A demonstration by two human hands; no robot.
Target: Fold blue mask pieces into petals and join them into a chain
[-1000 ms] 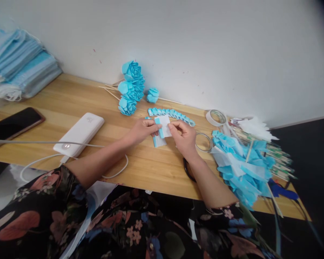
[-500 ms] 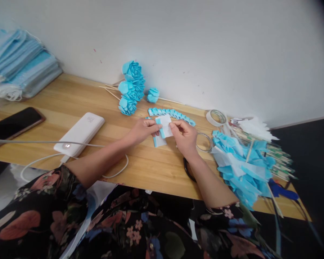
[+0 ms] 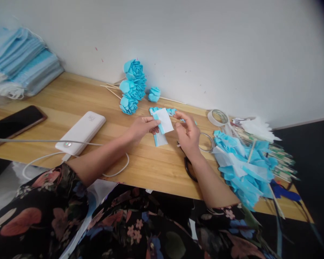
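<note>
My left hand [image 3: 145, 128] pinches a small white fabric piece with a blue folded edge [image 3: 165, 120] between thumb and fingers. Just right of that piece is my right hand [image 3: 188, 133], its fingers apart and curved, with nothing seen in them. A similar white and blue piece [image 3: 161, 139] lies on the table below the held one. Behind my hands, a row of folded blue petals [image 3: 154, 109] is partly covered by the held piece and my right fingers.
Blue fabric roses [image 3: 133, 86] on sticks and a smaller bloom [image 3: 154, 94] lie by the wall. Left are a power bank [image 3: 82, 131], a phone [image 3: 16, 124] and stacked blue masks [image 3: 24, 61]. Right are tape rolls [image 3: 218, 118], blue fabric scraps [image 3: 244, 165] and a blue-handled tool [image 3: 286, 192].
My right hand has let go of the white and blue piece and moved slightly right, its fingers opening. The piece stays in my left hand, its white part now spread wider.
</note>
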